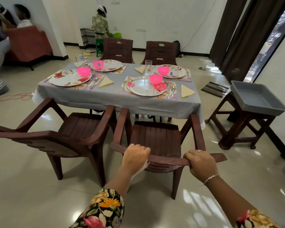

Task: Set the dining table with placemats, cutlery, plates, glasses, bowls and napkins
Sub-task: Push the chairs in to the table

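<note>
Gripping chair backrest (168,160) — left hand (136,155), right hand (201,164), apparently.

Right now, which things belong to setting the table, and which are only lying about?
Belong to the job: placemats, plates, pink bowls, glasses, napkins, cutlery; the chair gripped by left hand and right hand.
Lying about: grey tray on the brown stool, orange cable, striped floor mat, green stool.

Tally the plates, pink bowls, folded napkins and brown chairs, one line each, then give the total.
Plates: 4
Pink bowls: 4
Folded napkins: 4
Brown chairs: 4
Total: 16
</note>
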`<state>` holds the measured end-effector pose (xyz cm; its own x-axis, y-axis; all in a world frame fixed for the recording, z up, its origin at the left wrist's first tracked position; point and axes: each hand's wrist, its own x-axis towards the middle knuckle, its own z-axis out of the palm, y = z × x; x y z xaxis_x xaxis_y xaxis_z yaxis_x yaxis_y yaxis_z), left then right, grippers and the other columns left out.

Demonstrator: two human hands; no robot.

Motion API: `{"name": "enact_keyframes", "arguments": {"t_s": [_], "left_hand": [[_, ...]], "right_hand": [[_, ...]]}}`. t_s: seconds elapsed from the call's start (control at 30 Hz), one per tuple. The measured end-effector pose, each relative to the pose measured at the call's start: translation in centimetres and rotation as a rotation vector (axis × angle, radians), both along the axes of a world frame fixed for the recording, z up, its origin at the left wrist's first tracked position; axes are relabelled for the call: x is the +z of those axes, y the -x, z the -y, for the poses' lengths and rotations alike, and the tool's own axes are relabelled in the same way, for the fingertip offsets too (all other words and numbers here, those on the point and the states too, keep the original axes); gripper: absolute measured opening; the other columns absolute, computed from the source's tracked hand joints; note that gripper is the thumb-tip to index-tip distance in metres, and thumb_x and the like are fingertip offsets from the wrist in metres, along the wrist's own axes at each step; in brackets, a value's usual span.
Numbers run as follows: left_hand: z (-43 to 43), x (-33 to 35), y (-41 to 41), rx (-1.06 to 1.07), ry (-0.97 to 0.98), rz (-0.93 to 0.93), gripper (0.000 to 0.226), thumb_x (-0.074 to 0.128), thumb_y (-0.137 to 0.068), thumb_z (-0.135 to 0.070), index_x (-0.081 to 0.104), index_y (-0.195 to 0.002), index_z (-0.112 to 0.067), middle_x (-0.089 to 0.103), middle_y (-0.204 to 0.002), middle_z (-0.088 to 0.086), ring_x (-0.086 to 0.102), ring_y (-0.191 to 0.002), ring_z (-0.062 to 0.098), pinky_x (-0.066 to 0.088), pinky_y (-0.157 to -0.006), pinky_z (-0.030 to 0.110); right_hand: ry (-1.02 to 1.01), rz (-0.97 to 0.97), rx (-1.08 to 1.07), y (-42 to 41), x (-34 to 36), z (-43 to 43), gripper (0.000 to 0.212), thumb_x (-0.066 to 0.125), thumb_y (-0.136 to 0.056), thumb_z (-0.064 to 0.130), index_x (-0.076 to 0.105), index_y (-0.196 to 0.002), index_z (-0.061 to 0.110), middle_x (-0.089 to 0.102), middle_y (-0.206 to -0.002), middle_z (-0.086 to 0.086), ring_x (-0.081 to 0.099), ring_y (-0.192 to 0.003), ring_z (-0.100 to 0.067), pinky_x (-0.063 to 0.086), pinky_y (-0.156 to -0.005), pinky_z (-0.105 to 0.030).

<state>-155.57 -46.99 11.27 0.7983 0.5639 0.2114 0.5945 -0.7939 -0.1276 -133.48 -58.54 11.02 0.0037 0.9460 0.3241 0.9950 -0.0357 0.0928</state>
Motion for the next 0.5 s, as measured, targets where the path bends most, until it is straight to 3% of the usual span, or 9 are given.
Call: {"name": "enact_keyframes", "arguments": {"t_s": [0.07, 0.1, 0.17, 0.23, 0.3, 0.33, 0.4, 0.43, 0.5], "left_hand": [[0.6, 0.9, 0.3, 0.022, 0.053, -0.023, 0.031, 0.069, -0.076, -0.043, 0.061, -0.09, -0.017, 0.067, -0.087, 0.0, 0.063, -0.083, 0.019, 0.042, -0.068, 0.03], [0.8, 1.0, 0.4, 0.047, 0.085, -0.029, 0.034, 0.059, -0.086, -0.042, 0.057, -0.107, -0.015, 0.064, -0.107, 0.003, 0.057, -0.103, 0.023, 0.04, -0.079, 0.033], [2.0, 1.5, 0.9, 0.122, 0.133, -0.065, 0.051, 0.051, -0.091, -0.042, 0.04, -0.134, -0.016, 0.045, -0.139, 0.007, 0.034, -0.132, 0.028, 0.032, -0.101, 0.037], [4.1, 1.4, 2.0, 0.191, 0.135, -0.03, 0.068, 0.049, -0.093, -0.039, 0.019, -0.149, -0.015, 0.019, -0.156, 0.011, 0.011, -0.145, 0.029, 0.016, -0.116, 0.041], [6.6, 0.4, 3.9, 0.199, 0.107, 0.058, 0.075, 0.057, -0.089, -0.037, 0.019, -0.15, -0.014, 0.015, -0.157, 0.014, 0.013, -0.145, 0.03, 0.016, -0.116, 0.044], [7.8, -0.7, 4.9, 0.205, 0.109, 0.093, 0.08, 0.068, -0.08, -0.037, 0.03, -0.146, -0.014, 0.024, -0.153, 0.016, 0.025, -0.142, 0.032, 0.029, -0.111, 0.047], [10.4, -2.7, 7.2, 0.249, 0.189, 0.123, 0.087, 0.086, -0.052, -0.039, 0.056, -0.129, -0.012, 0.045, -0.141, 0.018, 0.051, -0.125, 0.033, 0.052, -0.087, 0.047], [12.0, -3.8, 8.6, 0.281, 0.222, 0.126, 0.09, 0.088, -0.047, -0.04, 0.058, -0.128, -0.011, 0.043, -0.142, 0.018, 0.052, -0.123, 0.035, 0.053, -0.082, 0.047], [14.9, -5.8, 11.1, 0.382, 0.35, 0.038, 0.091, 0.073, -0.073, -0.042, 0.029, -0.146, -0.011, 0.012, -0.155, 0.021, 0.023, -0.141, 0.038, 0.039, -0.1, 0.051]], "right_hand": [[0.057, 0.005, -0.003, 0.3, 0.6, 0.2, 0.03, 0.081, -0.042, 0.01, 0.063, -0.062, 0.023, 0.057, -0.057, 0.006, 0.056, -0.049, -0.017, 0.045, -0.046, -0.024], [0.086, 0.013, -0.012, 0.5, 0.8, 0.4, 0.032, 0.082, -0.041, 0.012, 0.063, -0.064, 0.024, 0.057, -0.058, 0.006, 0.057, -0.05, -0.017, 0.045, -0.046, -0.025], [0.119, 0.014, -0.049, 1.1, 1.3, 1.1, 0.042, 0.086, -0.037, 0.018, 0.066, -0.073, 0.024, 0.06, -0.066, 0.006, 0.06, -0.056, -0.016, 0.049, -0.049, -0.026], [0.106, -0.001, -0.108, 2.1, 1.5, 2.3, 0.06, 0.089, -0.032, 0.021, 0.07, -0.089, 0.019, 0.066, -0.08, 0.001, 0.065, -0.068, -0.02, 0.055, -0.059, -0.03], [0.07, -0.023, -0.154, 3.7, 1.7, 4.1, 0.074, 0.089, -0.033, 0.017, 0.069, -0.104, 0.012, 0.067, -0.096, -0.007, 0.067, -0.083, -0.026, 0.057, -0.071, -0.036], [0.048, -0.047, -0.169, 4.5, 1.3, 5.1, 0.077, 0.088, -0.036, 0.013, 0.066, -0.11, 0.009, 0.066, -0.104, -0.011, 0.067, -0.091, -0.029, 0.057, -0.076, -0.038], [0.041, -0.123, -0.215, 6.1, 0.1, 7.6, 0.079, 0.083, -0.044, 0.004, 0.06, -0.12, 0.007, 0.063, -0.114, -0.016, 0.064, -0.098, -0.034, 0.057, -0.079, -0.041], [0.055, -0.165, -0.233, 7.0, -0.9, 9.2, 0.08, 0.082, -0.047, 0.001, 0.058, -0.122, 0.007, 0.062, -0.114, -0.016, 0.064, -0.096, -0.035, 0.057, -0.077, -0.041], [0.142, -0.204, -0.242, 8.4, -3.0, 12.2, 0.085, 0.082, -0.044, 0.0, 0.055, -0.124, 0.01, 0.062, -0.109, -0.015, 0.064, -0.089, -0.033, 0.057, -0.073, -0.039]]}}
